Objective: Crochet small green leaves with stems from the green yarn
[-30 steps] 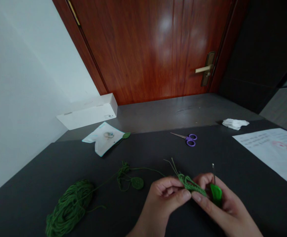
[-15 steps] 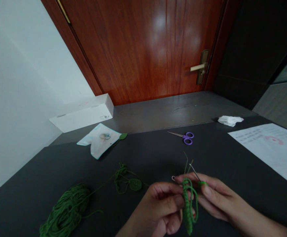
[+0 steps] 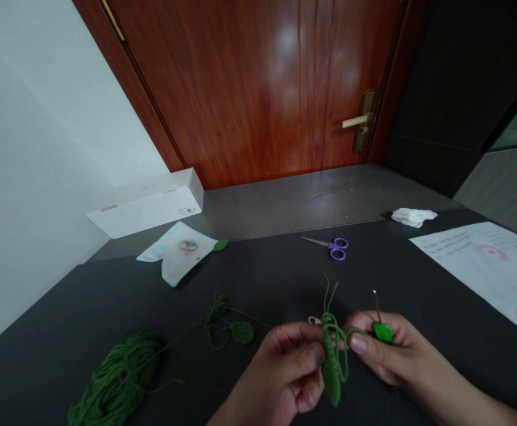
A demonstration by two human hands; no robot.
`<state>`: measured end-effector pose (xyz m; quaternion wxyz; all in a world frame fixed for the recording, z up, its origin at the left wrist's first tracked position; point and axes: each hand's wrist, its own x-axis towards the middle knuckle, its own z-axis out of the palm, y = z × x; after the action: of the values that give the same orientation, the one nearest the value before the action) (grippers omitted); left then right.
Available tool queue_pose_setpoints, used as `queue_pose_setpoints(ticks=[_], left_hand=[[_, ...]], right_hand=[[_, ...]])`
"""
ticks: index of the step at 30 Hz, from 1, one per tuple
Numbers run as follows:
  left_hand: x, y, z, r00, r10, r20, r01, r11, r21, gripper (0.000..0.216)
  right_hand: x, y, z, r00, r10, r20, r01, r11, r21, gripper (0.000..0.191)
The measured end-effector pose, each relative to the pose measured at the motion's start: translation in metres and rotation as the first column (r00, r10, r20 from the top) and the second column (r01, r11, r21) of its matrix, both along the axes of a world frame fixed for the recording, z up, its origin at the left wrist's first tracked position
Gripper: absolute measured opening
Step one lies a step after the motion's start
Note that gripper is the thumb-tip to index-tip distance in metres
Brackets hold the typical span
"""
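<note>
Between the thumb and fingers of my left hand (image 3: 290, 368) hangs a narrow green crocheted piece (image 3: 330, 370), its lower end pointing down. Loose yarn loops run along its right side, and two thin tails stick up from its top. A small pale stitch marker (image 3: 314, 320) shows at the fingertips of my left hand. My right hand (image 3: 391, 349) is closed around a crochet hook (image 3: 382, 331) with a bright green handle, its metal tip pointing up, clear of the piece. The right thumb and finger also pinch a yarn strand coming from the piece.
A green yarn skein (image 3: 118, 378) and a small green crocheted leaf (image 3: 242, 332) lie at left. Farther back are a white pouch (image 3: 182, 251), a white box (image 3: 151, 210), purple-handled scissors (image 3: 336, 248), a crumpled tissue (image 3: 413, 216) and a printed sheet (image 3: 484, 266).
My right hand has moved right, away from the crocheted piece, and the hook has turned more upright, showing its green handle. The piece has shifted slightly left in my left hand.
</note>
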<state>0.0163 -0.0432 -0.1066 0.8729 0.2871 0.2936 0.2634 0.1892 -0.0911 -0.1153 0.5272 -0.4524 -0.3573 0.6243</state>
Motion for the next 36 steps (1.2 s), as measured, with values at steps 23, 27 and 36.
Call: queue_pose_setpoints(ticks=[23, 27, 36], left_hand=[[-0.001, -0.001, 0.013, 0.982, 0.165, 0.096, -0.167, 0.986, 0.016, 0.016], [-0.001, -0.001, 0.010, 0.985, 0.128, 0.113, -0.129, 0.992, 0.001, 0.019], [0.005, -0.004, 0.000, 0.991, 0.097, 0.096, -0.099, 0.995, 0.027, 0.026]], right_hand=[[0.012, 0.009, 0.006, 0.960, -0.262, -0.101, 0.255, 0.964, -0.075, 0.019], [0.005, 0.003, 0.004, 0.991, -0.081, 0.102, 0.074, 0.995, 0.067, 0.024], [0.003, 0.005, -0.002, 0.991, -0.001, 0.136, -0.018, 0.990, 0.140, 0.003]])
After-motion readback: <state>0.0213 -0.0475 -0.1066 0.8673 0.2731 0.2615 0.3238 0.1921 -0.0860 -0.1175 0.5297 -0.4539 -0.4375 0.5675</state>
